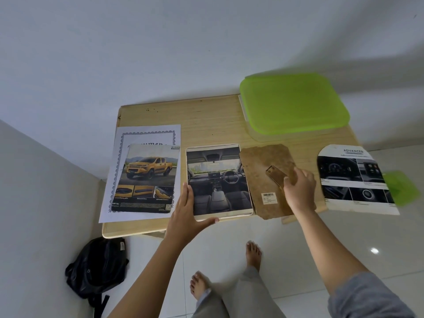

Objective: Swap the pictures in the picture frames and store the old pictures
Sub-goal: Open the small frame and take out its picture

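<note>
A light picture frame (245, 213) lies flat near the table's front edge with a car-interior picture (218, 180) in it. My left hand (188, 214) holds the frame's near left corner, thumb along the bottom edge. To the right lies the brown backing board (261, 171) with a barcode sticker. My right hand (298, 191) grips the board's fold-out stand (275, 174). A yellow pickup truck picture (146, 177) lies at the left on a bordered white sheet (149, 134). An arch-shaped "ADVANCED" picture (353, 180) hangs over the table's right edge.
A box with a green lid (293, 104) stands at the back right of the wooden table (195, 115). A green blurred thing (401, 187) shows at the far right. A black backpack (96, 269) lies on the tiled floor at the left. My bare feet stand below the table.
</note>
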A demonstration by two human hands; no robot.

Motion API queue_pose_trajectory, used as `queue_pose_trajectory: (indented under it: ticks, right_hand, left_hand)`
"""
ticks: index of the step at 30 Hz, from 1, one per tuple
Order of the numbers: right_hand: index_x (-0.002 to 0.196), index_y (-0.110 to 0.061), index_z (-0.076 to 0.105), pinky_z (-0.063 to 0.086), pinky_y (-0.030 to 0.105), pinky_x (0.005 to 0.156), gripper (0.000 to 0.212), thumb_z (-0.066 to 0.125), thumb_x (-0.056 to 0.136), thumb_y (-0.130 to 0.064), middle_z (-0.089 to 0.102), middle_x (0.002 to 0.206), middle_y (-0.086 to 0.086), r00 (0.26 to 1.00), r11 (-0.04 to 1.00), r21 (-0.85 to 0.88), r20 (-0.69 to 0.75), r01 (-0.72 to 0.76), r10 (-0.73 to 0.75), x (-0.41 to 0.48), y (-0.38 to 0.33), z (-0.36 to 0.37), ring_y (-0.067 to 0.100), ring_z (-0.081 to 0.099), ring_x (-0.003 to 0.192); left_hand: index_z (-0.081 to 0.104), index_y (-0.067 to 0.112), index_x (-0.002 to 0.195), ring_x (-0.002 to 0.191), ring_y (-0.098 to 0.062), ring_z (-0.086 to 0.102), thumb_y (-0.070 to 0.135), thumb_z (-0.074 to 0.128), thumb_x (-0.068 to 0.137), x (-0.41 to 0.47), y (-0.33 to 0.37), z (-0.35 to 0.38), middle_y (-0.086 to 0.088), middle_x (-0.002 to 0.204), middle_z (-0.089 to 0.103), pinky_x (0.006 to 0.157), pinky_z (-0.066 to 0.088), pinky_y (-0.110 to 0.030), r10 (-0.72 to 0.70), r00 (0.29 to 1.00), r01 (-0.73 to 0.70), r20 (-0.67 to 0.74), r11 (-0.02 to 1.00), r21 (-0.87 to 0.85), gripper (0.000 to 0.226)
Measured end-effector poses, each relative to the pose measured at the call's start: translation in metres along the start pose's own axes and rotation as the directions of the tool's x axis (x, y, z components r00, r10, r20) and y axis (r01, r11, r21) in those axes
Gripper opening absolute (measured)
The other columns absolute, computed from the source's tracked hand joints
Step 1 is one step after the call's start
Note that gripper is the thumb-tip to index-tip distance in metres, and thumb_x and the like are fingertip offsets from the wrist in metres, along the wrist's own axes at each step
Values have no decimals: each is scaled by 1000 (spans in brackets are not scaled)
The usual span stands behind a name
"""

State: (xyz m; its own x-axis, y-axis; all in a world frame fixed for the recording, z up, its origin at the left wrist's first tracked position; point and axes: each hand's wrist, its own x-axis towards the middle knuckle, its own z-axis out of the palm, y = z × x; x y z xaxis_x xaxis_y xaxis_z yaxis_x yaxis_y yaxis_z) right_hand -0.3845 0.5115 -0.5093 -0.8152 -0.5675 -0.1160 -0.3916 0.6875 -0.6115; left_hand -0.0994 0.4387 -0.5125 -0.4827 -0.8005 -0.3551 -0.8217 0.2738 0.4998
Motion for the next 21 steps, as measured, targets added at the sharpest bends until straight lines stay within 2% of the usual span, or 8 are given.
queue_pose_trajectory:
  ticks: [3, 6, 14, 21]
  right_hand:
    - [134, -8, 44, 33, 42, 106, 46, 53, 91, -21, 42, 137, 11, 967, 962, -102, 43, 252, -249, -19, -5, 13, 28, 37, 128]
    - [131, -7, 49, 31, 49, 108, 44, 57, 89, -20, 42, 138, 15, 922, 915, -130, 129, 381, -365, -26, -2, 26, 34, 36, 128]
    - [139, -12, 38, 20, 49, 113, 51, 49, 93, -29, 28, 149, 12, 925, 875, -308, 194, 374, -327, -10, 7, 22, 30, 21, 139]
    - [141, -11, 35, 7, 47, 115, 56, 50, 92, -32, 23, 152, 12, 940, 879, -338, 186, 336, -287, -12, 4, 28, 29, 13, 142]
  left_hand:
    - [-16, 19, 146, 145, -20, 1, 76, 54, 64, 0, 0, 1, 3, 156, -18, 114, 23, -42, -18, 1000, 18, 6, 1000, -13, 122]
    - [-17, 19, 146, 145, -19, 1, 78, 52, 62, 0, -1, 1, 4, 156, -18, 114, 25, -44, -25, 1000, 25, 9, 1000, -17, 123]
    - [-16, 18, 146, 145, -18, 0, 80, 48, 59, -2, 1, 2, 4, 156, -16, 114, 23, -43, -46, 999, 46, -1, 999, -28, 124]
    - [-17, 19, 146, 145, -17, -1, 76, 53, 63, -4, 2, 2, 4, 156, -16, 115, 21, -42, -42, 999, 41, -19, 998, -45, 122]
